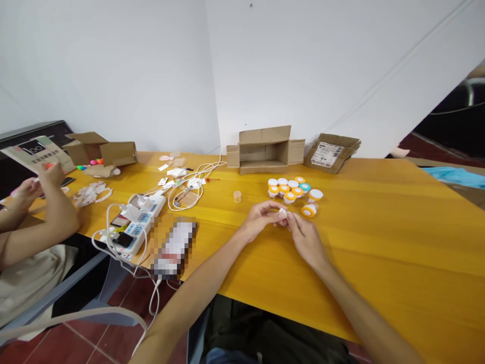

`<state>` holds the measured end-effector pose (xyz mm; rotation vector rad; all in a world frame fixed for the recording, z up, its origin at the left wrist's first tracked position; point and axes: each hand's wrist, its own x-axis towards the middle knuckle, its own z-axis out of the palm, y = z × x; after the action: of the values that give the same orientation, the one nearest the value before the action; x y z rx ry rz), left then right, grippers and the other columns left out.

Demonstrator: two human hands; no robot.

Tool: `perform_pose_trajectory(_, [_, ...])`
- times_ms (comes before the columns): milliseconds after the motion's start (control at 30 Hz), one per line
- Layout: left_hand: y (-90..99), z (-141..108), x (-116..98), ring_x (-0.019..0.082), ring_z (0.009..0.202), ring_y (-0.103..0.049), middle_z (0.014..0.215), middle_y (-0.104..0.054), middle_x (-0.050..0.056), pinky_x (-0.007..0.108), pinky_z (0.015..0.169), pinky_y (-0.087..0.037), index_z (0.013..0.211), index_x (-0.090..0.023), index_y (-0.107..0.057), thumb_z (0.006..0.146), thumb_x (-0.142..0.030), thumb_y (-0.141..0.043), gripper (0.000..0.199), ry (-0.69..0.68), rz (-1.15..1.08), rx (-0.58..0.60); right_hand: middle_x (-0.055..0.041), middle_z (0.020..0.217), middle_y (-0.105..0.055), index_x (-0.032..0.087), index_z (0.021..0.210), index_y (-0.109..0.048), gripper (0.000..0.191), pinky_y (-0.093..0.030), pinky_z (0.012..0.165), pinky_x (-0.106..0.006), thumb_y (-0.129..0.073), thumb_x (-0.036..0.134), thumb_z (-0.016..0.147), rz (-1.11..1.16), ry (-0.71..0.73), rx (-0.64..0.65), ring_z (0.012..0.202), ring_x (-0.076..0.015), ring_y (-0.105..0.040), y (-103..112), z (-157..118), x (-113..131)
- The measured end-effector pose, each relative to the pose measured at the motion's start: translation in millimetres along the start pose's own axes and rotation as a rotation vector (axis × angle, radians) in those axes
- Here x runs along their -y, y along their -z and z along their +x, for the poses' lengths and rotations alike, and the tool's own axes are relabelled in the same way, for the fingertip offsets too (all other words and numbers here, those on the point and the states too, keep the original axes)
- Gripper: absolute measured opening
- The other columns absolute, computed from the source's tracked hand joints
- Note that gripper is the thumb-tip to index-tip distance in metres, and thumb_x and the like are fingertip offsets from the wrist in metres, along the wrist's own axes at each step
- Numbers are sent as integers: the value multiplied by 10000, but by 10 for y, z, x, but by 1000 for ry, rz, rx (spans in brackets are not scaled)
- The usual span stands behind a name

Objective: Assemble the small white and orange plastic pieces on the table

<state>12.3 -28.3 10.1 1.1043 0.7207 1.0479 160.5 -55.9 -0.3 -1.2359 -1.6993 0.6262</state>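
My left hand (260, 220) and my right hand (305, 236) meet over the middle of the wooden table, fingertips pinched together. Between them sits a small white piece (282, 212), mostly covered by the fingers, so its kind cannot be made out. Just beyond my hands stands a group of small clear containers with white, orange and teal lids (290, 196). One orange-lidded container (308, 210) lies tilted close to my right hand. To the left of my hands, a small clear cup (237, 196) stands apart from the group.
An open cardboard box (264, 164) and a flattened carton (328, 154) stand by the wall. A power strip (142, 227) with tangled white cables and a phone (175, 247) occupy the left side. A co-worker's hands (49, 177) are busy at far left, near another box (119, 153).
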Motion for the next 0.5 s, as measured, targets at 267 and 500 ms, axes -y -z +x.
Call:
perform_pose_trajectory(267, [-22,6,-18,102,629,-604,731,-686,-5,249,632,-433,819,-168,-688,594,-559,-873,487,-36,-1,-38,-54,644,-666,244,683,-556,640,-472,585,-317,-274,764,928,-42,0,-46,598,-220,-592,-39,-3,48])
perform_pose_trajectory(500, [-20,29,-1,88,601,-554,698,-658,-17,230,591,-392,748,-176,-656,582,-540,-869,453,-8,-8,-124,-42,652,-655,256,712,-528,517,-454,592,-318,-381,707,918,-96,1,-177,584,-201,-572,-10,3,34])
